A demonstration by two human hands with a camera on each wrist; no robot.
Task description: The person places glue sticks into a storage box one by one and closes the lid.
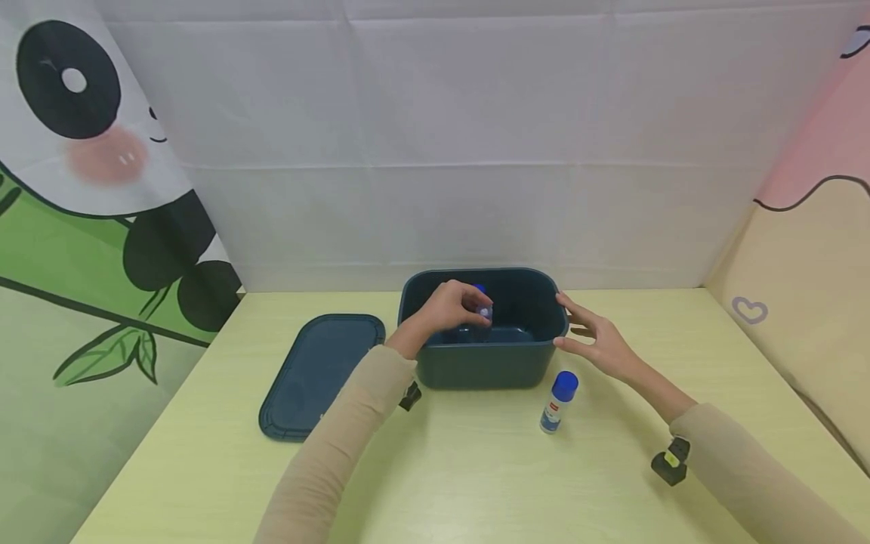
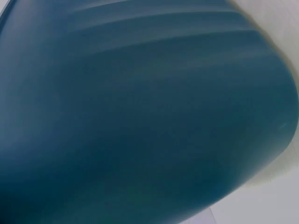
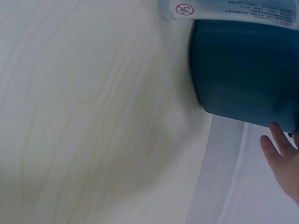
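A dark blue-green bin [image 1: 485, 366] stands on the table. My left hand [image 1: 445, 310] reaches over its front left into the opening and pinches a small blue-topped glue stick [image 1: 485, 311], partly hidden by the fingers. My right hand [image 1: 605, 347] rests its fairly straight fingertips on the bin's right end, near the rim; the right wrist view shows its fingers [image 3: 278, 142] at the bin's edge. Another glue stick [image 1: 558, 404], white with a blue cap, stands on the table in front of the bin's right corner. The left wrist view shows only the bin's wall [image 2: 154, 102] close up.
A flat dark blue lid [image 1: 326, 363] lies to the left of the bin, partly behind the left sleeve. Behind the pale yellow table [image 1: 469, 483] hangs a white cloth [image 1: 476, 151]. Printed cartoon cloths hang at both sides.
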